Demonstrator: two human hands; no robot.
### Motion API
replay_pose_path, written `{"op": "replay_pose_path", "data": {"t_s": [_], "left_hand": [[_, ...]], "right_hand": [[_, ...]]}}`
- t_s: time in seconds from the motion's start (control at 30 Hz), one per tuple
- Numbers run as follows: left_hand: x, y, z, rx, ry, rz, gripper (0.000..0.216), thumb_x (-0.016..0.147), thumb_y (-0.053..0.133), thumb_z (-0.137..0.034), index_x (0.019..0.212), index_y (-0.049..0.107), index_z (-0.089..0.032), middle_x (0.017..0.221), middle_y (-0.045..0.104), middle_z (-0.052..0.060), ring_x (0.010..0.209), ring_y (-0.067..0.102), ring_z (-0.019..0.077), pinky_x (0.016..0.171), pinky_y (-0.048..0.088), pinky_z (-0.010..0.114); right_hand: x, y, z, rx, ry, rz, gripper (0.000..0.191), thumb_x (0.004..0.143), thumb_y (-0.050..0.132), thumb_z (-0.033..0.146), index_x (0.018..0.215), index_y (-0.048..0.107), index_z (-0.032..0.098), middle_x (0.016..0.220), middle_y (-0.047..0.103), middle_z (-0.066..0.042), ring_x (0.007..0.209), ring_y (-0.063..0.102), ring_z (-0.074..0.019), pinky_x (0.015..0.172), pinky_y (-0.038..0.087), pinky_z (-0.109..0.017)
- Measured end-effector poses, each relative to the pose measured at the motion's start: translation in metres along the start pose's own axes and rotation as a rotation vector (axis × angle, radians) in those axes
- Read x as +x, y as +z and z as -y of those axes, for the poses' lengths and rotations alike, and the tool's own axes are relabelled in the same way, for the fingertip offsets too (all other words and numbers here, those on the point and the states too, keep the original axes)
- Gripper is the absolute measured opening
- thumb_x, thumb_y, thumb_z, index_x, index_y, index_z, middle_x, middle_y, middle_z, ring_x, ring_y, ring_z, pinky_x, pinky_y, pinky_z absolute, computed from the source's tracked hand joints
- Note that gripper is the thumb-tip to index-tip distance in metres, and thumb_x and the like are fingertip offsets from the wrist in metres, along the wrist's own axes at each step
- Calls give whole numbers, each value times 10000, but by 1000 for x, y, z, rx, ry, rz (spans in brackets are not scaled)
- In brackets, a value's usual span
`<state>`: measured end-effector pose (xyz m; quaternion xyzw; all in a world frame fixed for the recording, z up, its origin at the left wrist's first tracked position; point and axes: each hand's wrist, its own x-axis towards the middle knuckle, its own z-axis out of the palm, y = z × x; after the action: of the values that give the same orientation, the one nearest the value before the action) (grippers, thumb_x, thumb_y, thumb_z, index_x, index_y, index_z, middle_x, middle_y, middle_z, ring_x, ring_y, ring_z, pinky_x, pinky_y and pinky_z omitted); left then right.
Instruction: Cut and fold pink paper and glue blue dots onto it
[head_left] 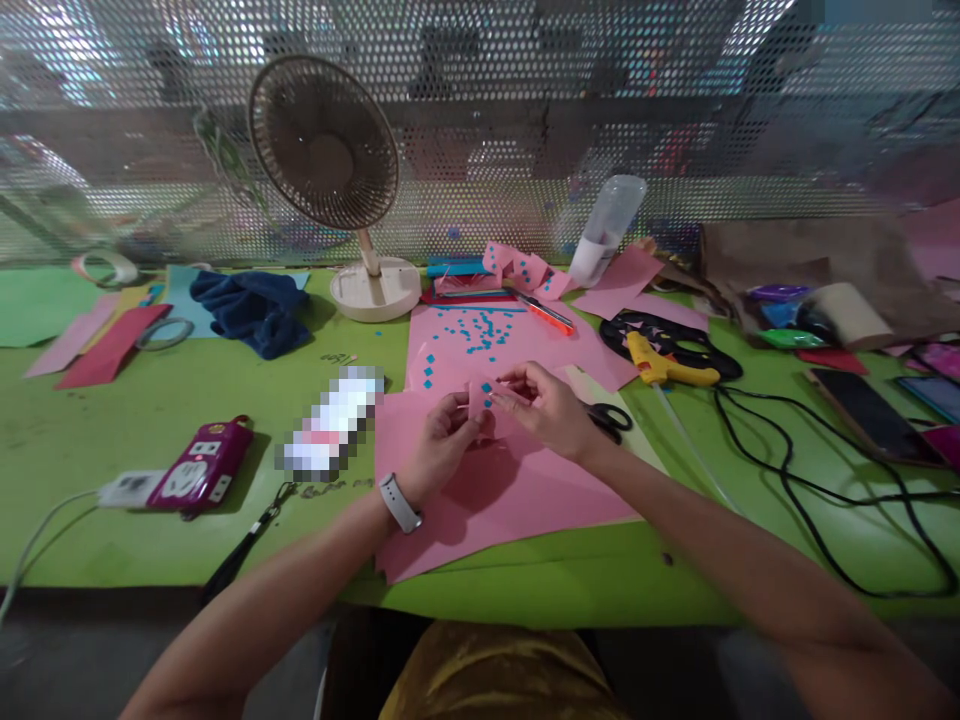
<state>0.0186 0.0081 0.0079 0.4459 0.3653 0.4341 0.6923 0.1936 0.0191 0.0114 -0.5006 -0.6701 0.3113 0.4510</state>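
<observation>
My left hand and my right hand meet over a large pink paper sheet on the green table. Together they pinch a small pink paper piece with tiny blue squares stuck on it. The left wrist wears a white band. Just beyond the hands, a second pink sheet carries several small blue squares. Black scissors lie right beside my right hand.
A small fan stands at the back by a blue cloth. A yellow glue gun with black cable lies right. A power strip, a phone, a bottle and paper scraps surround the work.
</observation>
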Motion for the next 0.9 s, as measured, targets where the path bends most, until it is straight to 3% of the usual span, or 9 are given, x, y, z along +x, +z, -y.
{"op": "replay_pose_path", "data": {"t_s": [0.33,0.9], "left_hand": [[1,0,0,-4,11,14,427,680,800,-425,943,597,-156,772,627,-7,687,590,99,690,570,275],[2,-2,2,23,12,1,438,673,801,-446,950,621,-158,804,600,-9,690,560,89,680,554,249]], "right_hand": [[-1,-1,4,-78,-49,21,191,809,653,344,936,608,210,882,683,-28,799,635,-171,730,503,-303],[-1,-1,13,-41,15,31,243,797,652,412,910,611,201,846,687,-28,795,640,-174,736,504,-295]]}}
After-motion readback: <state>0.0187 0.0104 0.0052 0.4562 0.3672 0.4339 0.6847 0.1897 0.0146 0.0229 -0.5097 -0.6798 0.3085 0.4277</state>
